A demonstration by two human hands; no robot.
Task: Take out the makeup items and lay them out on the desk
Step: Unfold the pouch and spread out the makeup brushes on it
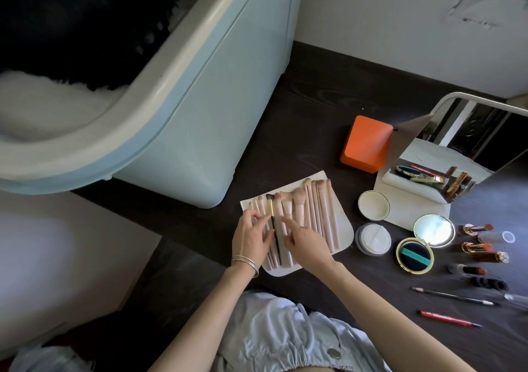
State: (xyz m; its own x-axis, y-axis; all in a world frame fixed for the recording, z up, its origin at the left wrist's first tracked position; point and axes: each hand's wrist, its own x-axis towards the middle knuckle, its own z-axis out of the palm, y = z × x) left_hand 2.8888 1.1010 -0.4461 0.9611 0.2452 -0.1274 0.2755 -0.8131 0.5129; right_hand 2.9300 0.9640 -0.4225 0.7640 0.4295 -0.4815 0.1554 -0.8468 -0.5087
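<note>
Brushes [303, 214] lie on pouch [340, 233], left of compacts [415, 254].

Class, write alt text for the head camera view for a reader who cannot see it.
Both hands, left hand and right hand, rest on a row of pink makeup brushes lying on a white pouch on a dark desk. To the right lie an open compact, lipsticks and pencils.

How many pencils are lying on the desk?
2: a dark pencil at the right edge, and a red pencil just nearer the person. None seem hidden.
</note>
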